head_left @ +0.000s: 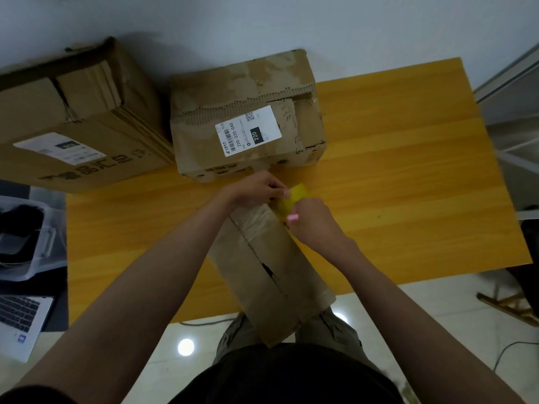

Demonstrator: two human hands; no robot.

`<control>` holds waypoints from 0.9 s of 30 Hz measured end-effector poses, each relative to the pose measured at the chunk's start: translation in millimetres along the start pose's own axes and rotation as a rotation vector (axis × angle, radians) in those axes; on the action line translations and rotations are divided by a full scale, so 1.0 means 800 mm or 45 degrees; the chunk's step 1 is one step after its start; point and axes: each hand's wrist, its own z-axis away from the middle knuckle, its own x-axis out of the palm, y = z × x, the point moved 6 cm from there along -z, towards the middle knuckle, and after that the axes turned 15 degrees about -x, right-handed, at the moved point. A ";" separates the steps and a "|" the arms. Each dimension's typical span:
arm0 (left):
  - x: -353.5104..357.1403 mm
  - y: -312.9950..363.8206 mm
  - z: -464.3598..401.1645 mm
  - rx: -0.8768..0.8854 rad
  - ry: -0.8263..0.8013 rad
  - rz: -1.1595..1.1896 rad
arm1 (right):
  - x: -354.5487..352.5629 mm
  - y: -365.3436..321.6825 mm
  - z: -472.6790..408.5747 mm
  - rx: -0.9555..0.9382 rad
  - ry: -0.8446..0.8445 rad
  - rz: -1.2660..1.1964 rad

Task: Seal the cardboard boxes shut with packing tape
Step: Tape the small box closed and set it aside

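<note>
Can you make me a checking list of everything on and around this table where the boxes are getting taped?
Surface: yellow wooden table, bare at the right.
Job's things: long box nearest, its seam partly open; labelled box behind; big box at left; yellow tape at the long box's far end.
Clutter: laptop and plastic bin at left.
Grippers: left hand and right hand both pinch the tape; something pink in the right hand.
Cables: one cable on the floor.
Surroundings: white wall, tiled floor.
</note>
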 end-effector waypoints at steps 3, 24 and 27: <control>-0.002 -0.005 0.003 -0.031 0.015 0.009 | 0.019 0.046 0.018 0.090 -0.145 0.037; 0.002 0.011 0.104 0.712 0.882 -0.579 | 0.003 0.054 0.004 0.520 0.690 -2.137; 0.036 -0.018 0.113 0.737 0.776 -0.891 | -0.004 0.057 0.009 0.548 0.783 -2.216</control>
